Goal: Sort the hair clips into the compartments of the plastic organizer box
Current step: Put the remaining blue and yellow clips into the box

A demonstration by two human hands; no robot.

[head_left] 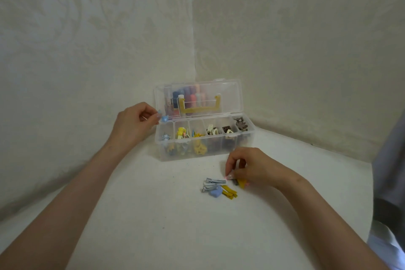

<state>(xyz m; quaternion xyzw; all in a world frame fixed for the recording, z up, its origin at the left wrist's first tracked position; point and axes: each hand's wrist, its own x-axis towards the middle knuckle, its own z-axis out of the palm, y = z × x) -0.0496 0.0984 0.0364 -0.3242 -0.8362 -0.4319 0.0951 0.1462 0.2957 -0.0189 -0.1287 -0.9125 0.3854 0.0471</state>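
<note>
A clear plastic organizer box [202,156] stands open in the middle of the white table, its lid [230,94] upright behind it. Its compartments hold small clips sorted by colour: blue at the left, then yellow, cream and brown toward the right. My left hand [133,124] pinches a small light-blue clip [164,118] just above the leftmost compartment. My right hand [247,167] reaches down onto a loose pile of clips [219,187] in front of the box, fingertips pinching a small clip at the pile's right edge beside a yellow one [242,183].
The pile holds silver, blue and mustard-yellow clips. A yellow handle [199,108] and coloured items show through the lid. Patterned walls meet in a corner behind the box. Dark and white fabric [388,204] lies at the right edge.
</note>
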